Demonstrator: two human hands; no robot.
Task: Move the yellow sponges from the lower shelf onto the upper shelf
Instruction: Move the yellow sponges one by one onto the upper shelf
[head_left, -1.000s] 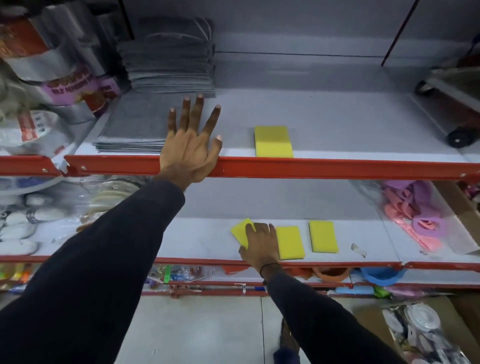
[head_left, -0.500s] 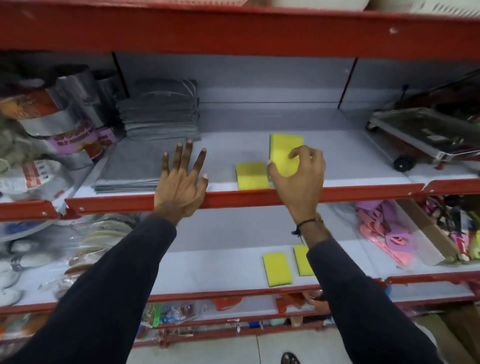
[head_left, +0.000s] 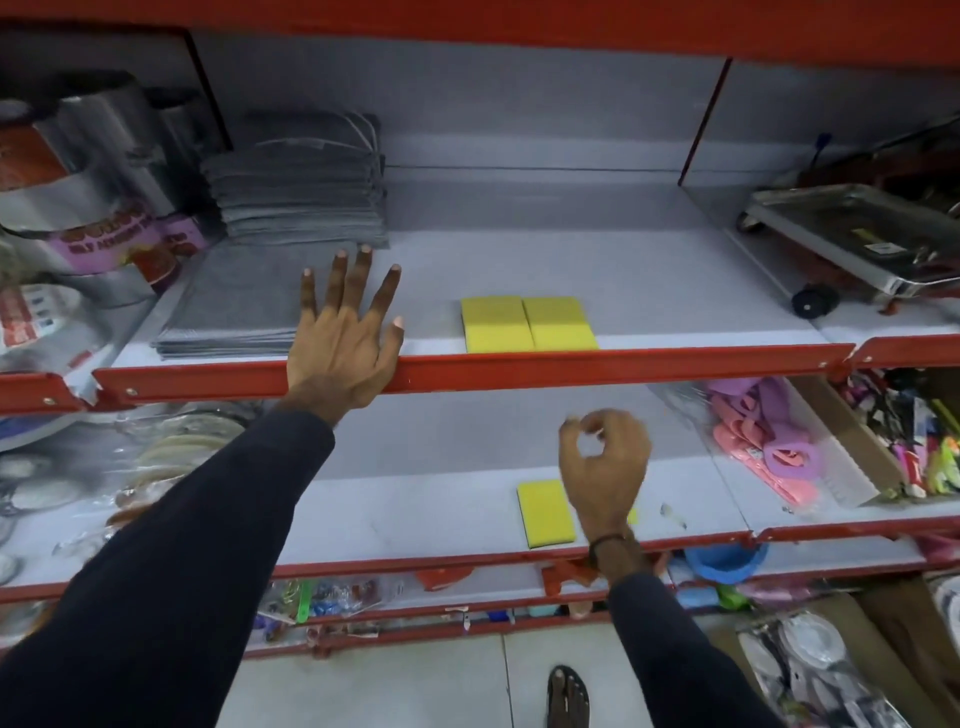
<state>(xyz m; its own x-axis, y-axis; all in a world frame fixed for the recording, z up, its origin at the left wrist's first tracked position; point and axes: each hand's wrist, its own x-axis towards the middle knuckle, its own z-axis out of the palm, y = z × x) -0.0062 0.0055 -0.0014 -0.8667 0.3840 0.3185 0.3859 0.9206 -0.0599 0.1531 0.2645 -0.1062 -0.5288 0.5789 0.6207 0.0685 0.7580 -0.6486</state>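
Yellow sponge (head_left: 545, 512) flat on the lower shelf (head_left: 415, 519) beside our right hand (head_left: 605, 467), loosely curled, empty, our left hand (head_left: 345, 338) spread on the upper shelf (head_left: 675, 275) lip, two sponges (head_left: 530, 323) side by side beyond

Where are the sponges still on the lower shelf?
In the head view, one yellow sponge lies near the lower shelf front edge, just left of the empty right hand; a second is mostly hidden behind that wrist.

Yellow sponges (head_left: 529, 323) lie on pale grey shelves (head_left: 675, 291) with red rails (head_left: 597, 366), beside grey mats (head_left: 234, 301), and the sleeves (head_left: 171, 561) are black.
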